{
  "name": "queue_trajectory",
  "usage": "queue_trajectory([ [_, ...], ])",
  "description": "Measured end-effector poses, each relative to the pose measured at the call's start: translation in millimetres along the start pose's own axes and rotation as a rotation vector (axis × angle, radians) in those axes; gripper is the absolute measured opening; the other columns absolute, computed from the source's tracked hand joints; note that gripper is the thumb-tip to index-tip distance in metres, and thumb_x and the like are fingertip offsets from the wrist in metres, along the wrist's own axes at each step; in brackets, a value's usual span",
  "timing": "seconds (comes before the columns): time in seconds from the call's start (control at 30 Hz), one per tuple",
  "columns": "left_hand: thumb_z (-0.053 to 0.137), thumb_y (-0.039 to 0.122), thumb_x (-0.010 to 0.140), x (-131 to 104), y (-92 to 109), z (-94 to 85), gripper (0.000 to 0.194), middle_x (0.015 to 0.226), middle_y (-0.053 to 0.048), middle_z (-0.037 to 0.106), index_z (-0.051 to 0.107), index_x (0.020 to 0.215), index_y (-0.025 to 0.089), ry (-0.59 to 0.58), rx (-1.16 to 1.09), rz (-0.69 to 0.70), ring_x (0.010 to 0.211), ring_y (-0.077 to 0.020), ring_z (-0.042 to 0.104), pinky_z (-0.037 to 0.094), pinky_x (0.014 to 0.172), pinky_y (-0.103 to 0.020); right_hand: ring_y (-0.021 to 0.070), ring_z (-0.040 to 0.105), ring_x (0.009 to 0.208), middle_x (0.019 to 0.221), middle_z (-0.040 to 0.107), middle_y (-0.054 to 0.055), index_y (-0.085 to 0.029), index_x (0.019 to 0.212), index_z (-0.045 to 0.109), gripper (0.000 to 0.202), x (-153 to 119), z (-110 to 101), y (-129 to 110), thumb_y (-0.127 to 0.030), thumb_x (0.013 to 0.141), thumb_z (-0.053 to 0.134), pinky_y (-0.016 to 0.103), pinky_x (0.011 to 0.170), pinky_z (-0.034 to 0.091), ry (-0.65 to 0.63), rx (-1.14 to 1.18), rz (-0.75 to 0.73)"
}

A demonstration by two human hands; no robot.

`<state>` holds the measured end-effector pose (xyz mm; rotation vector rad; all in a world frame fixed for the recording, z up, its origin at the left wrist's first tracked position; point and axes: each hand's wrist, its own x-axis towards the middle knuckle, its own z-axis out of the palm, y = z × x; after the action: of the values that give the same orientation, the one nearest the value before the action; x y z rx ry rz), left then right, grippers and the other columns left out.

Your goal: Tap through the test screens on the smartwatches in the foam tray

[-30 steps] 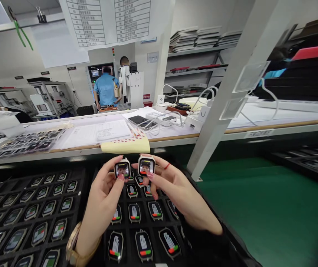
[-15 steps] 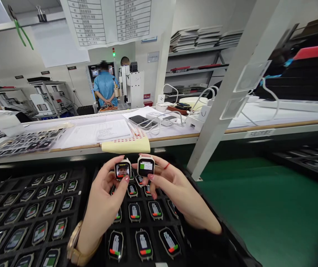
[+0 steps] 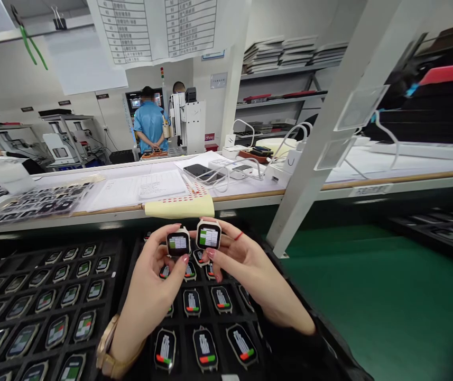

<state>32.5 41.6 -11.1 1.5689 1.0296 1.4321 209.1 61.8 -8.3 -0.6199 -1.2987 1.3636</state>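
Watch bodies in hand: we hold two strapless smartwatch bodies, the left watch [image 3: 178, 243] and the right watch [image 3: 209, 236], side by side and nearly touching, raised above the far end of the middle tray; both screens are lit with a white and green readout.
Left hand: our left hand [image 3: 153, 288] is pinched on the left watch, thumb at its lower edge and fingers over its top; a gold wristwatch [image 3: 105, 346] sits on that wrist.
Right hand: our right hand [image 3: 250, 275] is clamped on the right watch in the same way, with a red band [image 3: 238, 236] on one finger.
Middle tray: the black tray [image 3: 321, 338] under our hands shows about eleven watch bodies with bar-pattern screens; others are hidden by the hands.
Left tray: a second black tray [image 3: 121, 248] holds many more, too many to count surely.
Bench shelf: one yellow sheet [image 3: 178, 207], papers [image 3: 139, 188] and two phones [image 3: 206, 173].
Background: one person in a blue coat [image 3: 149, 124] stands with back turned.
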Motion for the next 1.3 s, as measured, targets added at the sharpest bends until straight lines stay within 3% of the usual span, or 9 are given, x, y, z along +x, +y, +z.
queue_trajectory([
  [0.13,0.063,0.029,0.094,-1,2,0.3,0.035,0.125,-0.002,0.061,0.054,0.127,0.031,-0.037,0.003,-0.029,0.108,-0.0168,0.059,0.051,0.08,-0.022,0.0145,0.057,0.065,0.08,0.064,0.003,-0.019,0.133,0.054,0.048,-2,0,-2,-0.035,0.09,0.07,0.023,0.052,0.05,-0.005,-0.022,0.01],
  [0.4,0.06,0.035,0.096,1,1,-0.4,0.028,0.123,0.0,0.06,0.055,0.124,0.032,-0.01,0.006,-0.024,0.109,-0.0162,0.058,0.049,0.083,-0.023,0.013,0.055,0.056,0.07,0.061,0.001,-0.017,0.125,0.06,0.043,0,-1,1,-0.042,0.092,0.067,0.022,0.049,0.049,0.009,-0.058,0.014],
  [0.63,0.062,0.037,0.095,1,-2,-4.4,0.024,0.117,0.0,0.062,0.058,0.118,0.031,0.04,0.065,-0.004,0.105,-0.0166,0.059,0.048,0.081,-0.024,0.0142,0.06,0.072,0.105,0.063,0.01,-0.019,0.127,0.056,0.048,2,-1,4,-0.037,0.086,0.074,0.018,0.046,0.05,-0.047,-0.017,-0.014],
  [0.77,0.065,0.035,0.091,-1,-2,-6.6,0.034,0.117,-0.001,0.062,0.054,0.124,0.032,-0.006,0.114,-0.037,0.103,-0.0181,0.06,0.049,0.076,-0.024,0.0144,0.061,0.077,0.11,0.059,0.009,-0.019,0.129,0.054,0.049,2,-2,8,-0.032,0.086,0.074,0.018,0.047,0.053,-0.063,-0.02,-0.009],
  [0.9,0.066,0.033,0.087,0,-1,-4.8,0.045,0.115,-0.004,0.063,0.051,0.13,0.032,-0.038,0.155,-0.067,0.1,-0.0203,0.062,0.05,0.071,-0.026,0.0163,0.063,0.081,0.111,0.058,0.007,-0.024,0.142,0.038,0.073,3,-5,10,-0.029,0.081,0.079,0.022,0.052,0.059,-0.081,0.012,0.028],
  [0.97,0.065,0.032,0.087,-2,-3,-3.6,0.047,0.117,-0.004,0.063,0.051,0.131,0.031,-0.042,0.161,-0.066,0.097,-0.0202,0.062,0.05,0.072,-0.028,0.0174,0.065,0.083,0.109,0.059,0.007,-0.022,0.141,0.039,0.075,1,-7,8,-0.028,0.079,0.081,0.025,0.058,0.062,-0.075,0.008,0.037],
  [1.07,0.063,0.032,0.088,-9,-13,-4.2,0.049,0.123,-0.005,0.061,0.049,0.135,0.03,-0.063,0.168,-0.08,0.1,-0.0209,0.062,0.051,0.08,-0.031,0.0164,0.064,0.079,0.105,0.062,0.006,-0.018,0.138,0.046,0.07,-5,-11,0,-0.029,0.078,0.081,0.027,0.062,0.062,-0.067,-0.052,0.039],
  [1.17,0.059,0.032,0.09,-18,-34,-7.6,0.053,0.124,-0.007,0.061,0.045,0.14,0.029,-0.108,0.278,-0.178,0.094,-0.0213,0.063,0.052,0.083,-0.035,0.013,0.06,0.067,0.106,0.064,0.007,-0.017,0.142,0.046,0.071,-13,-19,-7,-0.033,0.08,0.077,0.026,0.054,0.058,-0.04,-0.189,0.068],
  [1.3,0.061,0.027,0.089,-24,-66,-11.4,0.053,0.097,-0.005,0.065,0.048,0.14,0.024,-0.163,0.58,-0.248,0.083,-0.0226,0.062,0.051,0.086,-0.041,0.0157,0.057,0.07,0.096,0.064,0.005,-0.014,0.147,0.045,0.074,-20,-38,1,-0.039,0.082,0.071,0.025,0.051,0.05,-0.024,-0.457,0.104],
])
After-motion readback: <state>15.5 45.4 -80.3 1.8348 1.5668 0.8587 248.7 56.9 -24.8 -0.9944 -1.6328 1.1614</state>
